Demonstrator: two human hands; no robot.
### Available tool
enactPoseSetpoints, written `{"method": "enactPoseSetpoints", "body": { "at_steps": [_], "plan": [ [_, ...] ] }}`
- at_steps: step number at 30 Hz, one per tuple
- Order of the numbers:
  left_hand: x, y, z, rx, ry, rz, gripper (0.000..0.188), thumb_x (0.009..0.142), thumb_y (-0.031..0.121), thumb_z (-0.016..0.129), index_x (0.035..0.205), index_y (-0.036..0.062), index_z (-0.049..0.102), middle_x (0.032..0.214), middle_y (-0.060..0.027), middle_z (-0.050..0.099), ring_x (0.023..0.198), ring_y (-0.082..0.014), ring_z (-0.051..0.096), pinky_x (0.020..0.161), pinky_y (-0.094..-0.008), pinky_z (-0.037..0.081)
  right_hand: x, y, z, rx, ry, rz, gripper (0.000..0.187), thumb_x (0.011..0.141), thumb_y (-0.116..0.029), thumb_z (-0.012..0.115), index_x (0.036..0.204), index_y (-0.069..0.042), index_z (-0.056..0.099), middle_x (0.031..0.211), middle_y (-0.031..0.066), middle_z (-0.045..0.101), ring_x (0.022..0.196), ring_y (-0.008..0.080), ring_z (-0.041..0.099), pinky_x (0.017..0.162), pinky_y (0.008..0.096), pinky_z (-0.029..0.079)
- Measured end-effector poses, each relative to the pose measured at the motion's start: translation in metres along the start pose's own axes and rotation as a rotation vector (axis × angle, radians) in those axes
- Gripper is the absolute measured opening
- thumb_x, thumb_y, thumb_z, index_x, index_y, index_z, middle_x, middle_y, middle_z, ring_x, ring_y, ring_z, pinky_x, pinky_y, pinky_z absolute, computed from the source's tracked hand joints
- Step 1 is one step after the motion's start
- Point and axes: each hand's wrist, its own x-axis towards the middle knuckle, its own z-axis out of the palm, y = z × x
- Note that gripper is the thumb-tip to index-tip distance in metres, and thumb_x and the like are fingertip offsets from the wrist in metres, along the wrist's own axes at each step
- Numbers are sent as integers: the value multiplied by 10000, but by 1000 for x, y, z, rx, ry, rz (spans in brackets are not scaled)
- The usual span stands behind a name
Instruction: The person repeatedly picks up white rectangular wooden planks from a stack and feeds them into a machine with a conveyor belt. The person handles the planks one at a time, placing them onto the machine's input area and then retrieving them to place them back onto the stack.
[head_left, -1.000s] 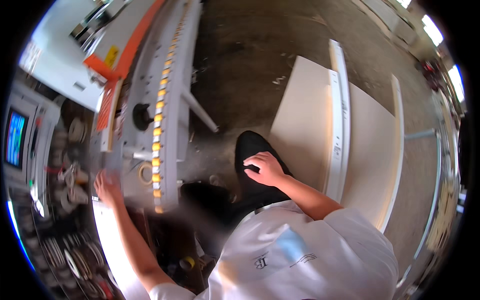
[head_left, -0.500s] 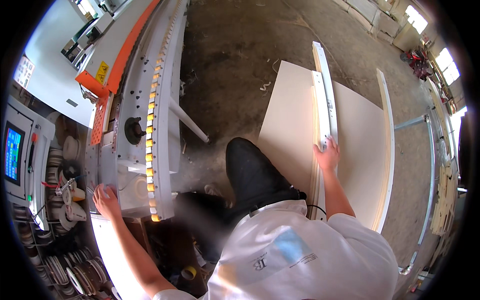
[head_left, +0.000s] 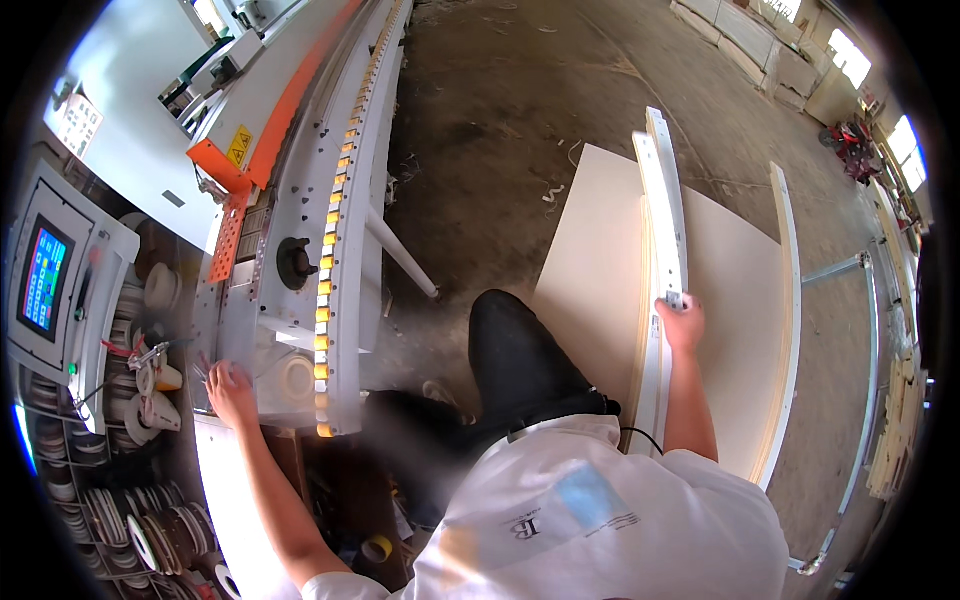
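Note:
My right hand [head_left: 683, 325] is closed round the edge of a long narrow white board [head_left: 659, 220]. That board lies at a slight angle over another long white strip [head_left: 655, 125] on a stack of large pale panels [head_left: 592, 235]. My left hand [head_left: 232, 395] rests at the near end of the edge banding machine [head_left: 240, 330], fingers spread on its metal surface. Nothing can be made out in it. A row of yellow and white rollers [head_left: 329, 262] runs along the machine's side, right of that hand.
A control panel with a lit screen [head_left: 45, 275] stands at the left, above racks of banding rolls [head_left: 170, 540]. Another long strip [head_left: 785, 230] lies on the panels' right side. Beyond it is a metal frame [head_left: 868, 330]. A slanted machine leg [head_left: 405, 255] reaches toward the floor.
My right hand has closed on the narrow white board, which has shifted forward and turned slightly against the strip beside it. My left hand stays at the machine's end. The whole view has swung slightly.

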Motion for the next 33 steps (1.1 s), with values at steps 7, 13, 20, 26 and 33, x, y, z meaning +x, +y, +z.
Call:
{"method": "enactPoseSetpoints", "body": {
  "at_steps": [7, 13, 20, 26, 33],
  "plan": [
    [-3, 0, -6, 3, 38, 14, 222, 1016, 229, 635, 1154, 73, 711, 1261, -117, 727, 1193, -372, 659, 1030, -468, 512, 28, -137, -79, 612, 75, -262, 559, 837, -69, 905, 1335, 51, 680, 1213, 120, 738, 1042, 166, 721, 884, 312, 600],
    [-4, 7, -5, -27, 38, -9, 210, 1008, 217, 643, 1148, 73, 706, 1266, -125, 720, 1204, -375, 651, 1028, -469, 513, 24, -212, -119, 941, 129, -440, 632, 909, 79, 802, 1475, 69, 521, 1293, 172, 707, 1093, 187, 708, 945, 318, 595],
    [-6, -6, 6, -37, 29, -6, 223, 972, 194, 672, 1162, 80, 701, 1297, -127, 713, 1221, -365, 647, 1026, -456, 518, 10, -215, -111, 787, 163, -149, 554, 900, -79, 891, 1363, 81, 632, 1310, 142, 706, 1161, 183, 675, 1043, 345, 529],
    [-2, 4, 0, -64, 53, 16, 258, 981, 215, 650, 1186, 75, 722, 1286, -108, 722, 1220, -356, 647, 1066, -447, 497, -14, -186, -59, 1103, 196, 5, 549, 949, -154, 861, 1390, 62, 615, 1368, 148, 678, 1269, 238, 655, 1157, 427, 493],
    [-12, 131, -57, -341, 117, 281, 382, 843, 58, 786, 1218, 86, 717, 1311, -118, 719, 1233, -353, 651, 1060, -480, 507, -56, -193, -24, 1412, -71, 140, 565, 1037, -322, 759, 1444, 29, 582, 1429, 136, 671, 1345, 263, 631, 1198, 425, 455]
  ]
}}
